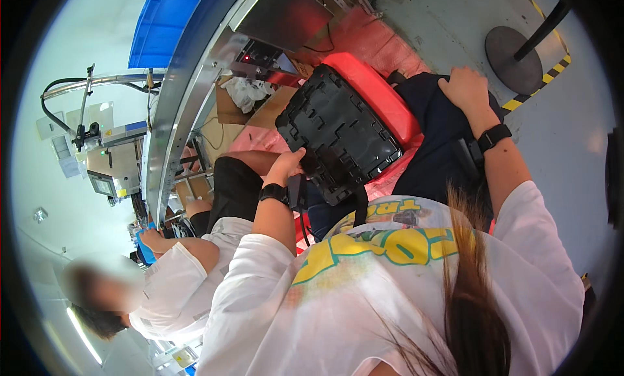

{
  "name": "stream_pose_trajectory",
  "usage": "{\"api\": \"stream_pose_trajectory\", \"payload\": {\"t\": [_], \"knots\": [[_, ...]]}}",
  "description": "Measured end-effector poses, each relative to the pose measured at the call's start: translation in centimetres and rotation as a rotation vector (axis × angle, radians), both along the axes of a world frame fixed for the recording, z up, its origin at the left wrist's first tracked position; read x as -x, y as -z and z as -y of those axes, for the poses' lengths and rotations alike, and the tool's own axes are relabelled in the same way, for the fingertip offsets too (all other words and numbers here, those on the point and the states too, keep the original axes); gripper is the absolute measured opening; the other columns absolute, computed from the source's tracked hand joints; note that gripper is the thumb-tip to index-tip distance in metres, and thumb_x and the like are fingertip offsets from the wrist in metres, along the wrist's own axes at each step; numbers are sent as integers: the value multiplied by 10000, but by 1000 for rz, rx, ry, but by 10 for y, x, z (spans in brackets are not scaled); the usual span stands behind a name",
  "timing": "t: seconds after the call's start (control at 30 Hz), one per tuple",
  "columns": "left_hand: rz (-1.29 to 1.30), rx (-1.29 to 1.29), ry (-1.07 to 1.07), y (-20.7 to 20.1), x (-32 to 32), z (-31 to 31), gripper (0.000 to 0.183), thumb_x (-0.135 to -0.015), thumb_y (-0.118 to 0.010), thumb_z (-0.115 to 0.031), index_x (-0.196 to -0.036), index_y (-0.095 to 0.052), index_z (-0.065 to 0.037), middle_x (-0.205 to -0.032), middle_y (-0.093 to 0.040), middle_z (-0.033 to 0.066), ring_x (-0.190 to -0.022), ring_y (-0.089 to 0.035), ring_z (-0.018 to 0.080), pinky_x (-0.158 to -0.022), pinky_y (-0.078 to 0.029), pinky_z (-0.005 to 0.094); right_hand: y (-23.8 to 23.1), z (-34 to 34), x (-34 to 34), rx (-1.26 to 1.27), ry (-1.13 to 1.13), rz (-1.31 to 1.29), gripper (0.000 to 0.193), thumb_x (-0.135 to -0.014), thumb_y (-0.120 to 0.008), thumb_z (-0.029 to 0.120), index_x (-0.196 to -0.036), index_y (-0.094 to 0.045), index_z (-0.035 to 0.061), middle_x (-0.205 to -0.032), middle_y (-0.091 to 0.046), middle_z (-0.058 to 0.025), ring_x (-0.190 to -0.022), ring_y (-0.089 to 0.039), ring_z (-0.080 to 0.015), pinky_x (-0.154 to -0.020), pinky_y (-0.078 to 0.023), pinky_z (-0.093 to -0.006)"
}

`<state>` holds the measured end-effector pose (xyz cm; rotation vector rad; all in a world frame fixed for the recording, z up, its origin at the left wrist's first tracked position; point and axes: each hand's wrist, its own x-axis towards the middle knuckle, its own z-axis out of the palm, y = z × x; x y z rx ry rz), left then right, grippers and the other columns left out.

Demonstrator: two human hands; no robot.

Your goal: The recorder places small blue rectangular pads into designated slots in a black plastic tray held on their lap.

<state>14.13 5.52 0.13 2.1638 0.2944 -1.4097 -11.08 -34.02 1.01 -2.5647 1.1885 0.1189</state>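
A black moulded plastic tray (344, 132) with raised, stepped shapes lies tilted in front of me, between my legs and the metal bench. My left hand (284, 166) is closed on its left edge; the fingers beneath it are partly hidden. Against the tray's far right side sits a red plastic piece (383, 93), like a stool or bin. My right hand (467, 90) rests on my dark-trousered knee (422, 103), thumb apart from the fingers, holding nothing. Both wrists wear black straps.
A co-worker (188, 272) in a white top sits close on my left, an arm toward the bench. The metal bench frame (188, 83) runs along the left, with a blue bin (166, 25) on it. A black post base (513, 60) stands on the floor at right, beside striped tape.
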Motion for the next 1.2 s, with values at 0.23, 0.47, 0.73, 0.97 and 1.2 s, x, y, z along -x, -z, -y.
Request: {"api": "stream_pose_trajectory", "payload": {"t": [0.23,0.47,0.73,0.97,1.2], "knots": [[655,-51,446,-6,7,4,590,-820,-571,-447,-1014,-575,111,-981,-619,264,-922,-611,360,-784,-475,379,-4,0,-4,16,-36,15,415,-757,-522,383,-886,-674,19,-907,-645,-197,-884,-613,-360,-770,-465,-477],[845,52,595,-142,53,144,524,-783,-605,-477,-911,-632,30,-888,-631,212,-864,-612,298,-813,-460,372,0,5,-1,17,-68,40,419,-755,-521,388,-889,-671,21,-915,-645,-199,-889,-615,-360,-769,-485,-439],[517,100,605,-58,69,135,337,-781,-647,-310,-815,-610,24,-633,-581,117,-530,-591,215,-485,-474,332,1,1,-1,47,-40,-7,430,-769,-524,411,-893,-672,27,-920,-645,-201,-896,-614,-357,-780,-482,-441],[716,191,323,-58,43,95,316,-799,-645,-293,-802,-606,20,-652,-597,83,-502,-569,154,-466,-454,292,-2,2,-2,31,-51,-36,446,-779,-519,426,-938,-662,34,-949,-645,-191,-916,-610,-363,-784,-478,-450],[715,170,311,-38,53,77,279,-750,-709,-256,-754,-590,-4,-611,-581,71,-481,-555,159,-461,-451,288,-3,0,-2,38,-41,-55,451,-776,-521,426,-952,-658,34,-962,-645,-185,-932,-605,-364,-795,-475,-452]]}}
